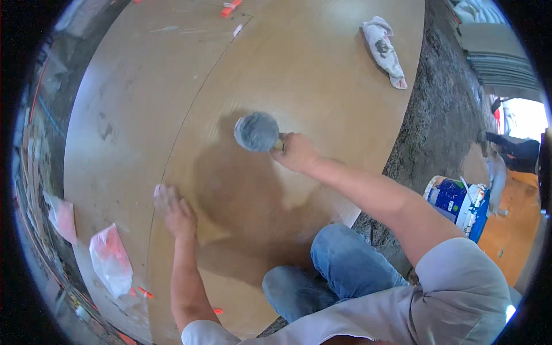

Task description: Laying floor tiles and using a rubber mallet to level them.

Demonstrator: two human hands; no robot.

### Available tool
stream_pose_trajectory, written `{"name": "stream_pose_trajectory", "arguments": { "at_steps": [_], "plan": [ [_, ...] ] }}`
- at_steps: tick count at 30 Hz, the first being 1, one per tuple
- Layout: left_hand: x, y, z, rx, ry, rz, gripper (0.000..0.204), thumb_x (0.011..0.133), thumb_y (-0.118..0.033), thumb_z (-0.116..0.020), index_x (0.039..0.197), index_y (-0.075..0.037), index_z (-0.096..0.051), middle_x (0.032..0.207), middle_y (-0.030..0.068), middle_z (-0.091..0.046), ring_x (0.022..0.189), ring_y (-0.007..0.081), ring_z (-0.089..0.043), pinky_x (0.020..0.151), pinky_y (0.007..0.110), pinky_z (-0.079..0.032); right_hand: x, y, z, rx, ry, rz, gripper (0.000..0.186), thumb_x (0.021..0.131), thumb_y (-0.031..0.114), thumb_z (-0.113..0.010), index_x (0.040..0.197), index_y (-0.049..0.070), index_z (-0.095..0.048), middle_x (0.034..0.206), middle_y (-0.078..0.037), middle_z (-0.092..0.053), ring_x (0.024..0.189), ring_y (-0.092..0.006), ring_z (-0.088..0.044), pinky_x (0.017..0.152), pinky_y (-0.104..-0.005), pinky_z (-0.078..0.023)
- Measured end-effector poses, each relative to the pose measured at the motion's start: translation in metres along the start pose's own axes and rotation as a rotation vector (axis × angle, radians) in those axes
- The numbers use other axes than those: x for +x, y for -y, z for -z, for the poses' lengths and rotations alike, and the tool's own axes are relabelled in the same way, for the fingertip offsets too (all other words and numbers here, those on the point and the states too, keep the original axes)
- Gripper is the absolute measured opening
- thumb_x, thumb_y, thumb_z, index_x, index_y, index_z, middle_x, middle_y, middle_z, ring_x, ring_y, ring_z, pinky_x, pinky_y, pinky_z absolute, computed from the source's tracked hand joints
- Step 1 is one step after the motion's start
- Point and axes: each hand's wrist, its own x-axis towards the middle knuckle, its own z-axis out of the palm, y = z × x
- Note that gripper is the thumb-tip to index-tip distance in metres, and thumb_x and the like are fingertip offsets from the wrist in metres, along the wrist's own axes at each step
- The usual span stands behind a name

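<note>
My right hand (296, 152) grips the handle of a mallet with a round grey head (257, 131), held over a large tan tile (299, 75). The mallet's shadow falls on the surface; whether the head touches it I cannot tell. My left hand (176, 213) lies with fingers stretched out, slightly blurred, beside the seam between this tile and the tile on its left (115, 138). Close to its fingertips is a small pale pink piece (157, 190) on the seam. Another pale piece (237, 30) stands farther along the seam, near a red-orange wedge (231, 8).
Two clear bags with red contents (111, 259) (62, 218) lie at the left. More red wedges (145, 292) are near them. A crumpled white cloth (385, 53) rests at the far right. Rough grey mortar (425, 121) borders the tile, and a blue-white bucket (457, 202) stands at the right.
</note>
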Motion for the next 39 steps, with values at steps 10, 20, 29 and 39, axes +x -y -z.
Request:
{"name": "stream_pose_trajectory", "arguments": {
  "at_steps": [10,20,29,39],
  "plan": [
    [0.308,-0.191,-0.014,-0.097,0.045,-0.303,0.065,0.094,-0.044,-0.043,0.144,-0.004,-0.03,0.152,0.0133,-0.026,0.142,0.0308,-0.02,0.115,0.052,-0.016,0.007,-0.024,-0.016,0.029,-0.074,0.238,0.041,0.078,0.034,-0.064,0.105,0.004,-0.062,0.086,-0.022,-0.065,0.082,-0.0389,-0.065,0.074,-0.0475,-0.053],
    [0.332,-0.213,-0.016,-0.094,0.101,-0.128,0.068,0.093,-0.048,-0.043,0.144,-0.005,-0.031,0.152,0.0137,-0.025,0.141,0.0355,-0.021,0.111,0.061,-0.015,0.004,-0.019,-0.006,0.042,0.218,0.067,0.037,0.077,0.037,-0.061,0.094,0.005,-0.06,0.071,-0.02,-0.064,0.068,-0.0391,-0.064,0.062,-0.0493,-0.052],
    [0.332,-0.208,-0.02,-0.102,0.126,-0.141,0.058,0.094,-0.044,-0.044,0.141,-0.01,-0.037,0.151,0.0144,-0.028,0.14,0.037,-0.023,0.109,0.063,-0.017,0.006,-0.02,-0.014,0.031,0.221,0.057,0.034,0.077,0.036,-0.06,0.092,0.006,-0.058,0.072,-0.019,-0.064,0.071,-0.0389,-0.065,0.063,-0.0501,-0.051],
    [0.334,-0.217,-0.022,-0.164,0.058,-0.133,0.058,0.094,-0.042,-0.044,0.141,-0.008,-0.037,0.15,0.0141,-0.029,0.139,0.0372,-0.024,0.109,0.063,-0.017,0.004,-0.034,-0.014,0.01,0.248,0.024,0.032,0.075,0.032,-0.059,0.092,0.005,-0.057,0.074,-0.02,-0.064,0.072,-0.0398,-0.064,0.065,-0.0504,-0.052]
  ]
}}
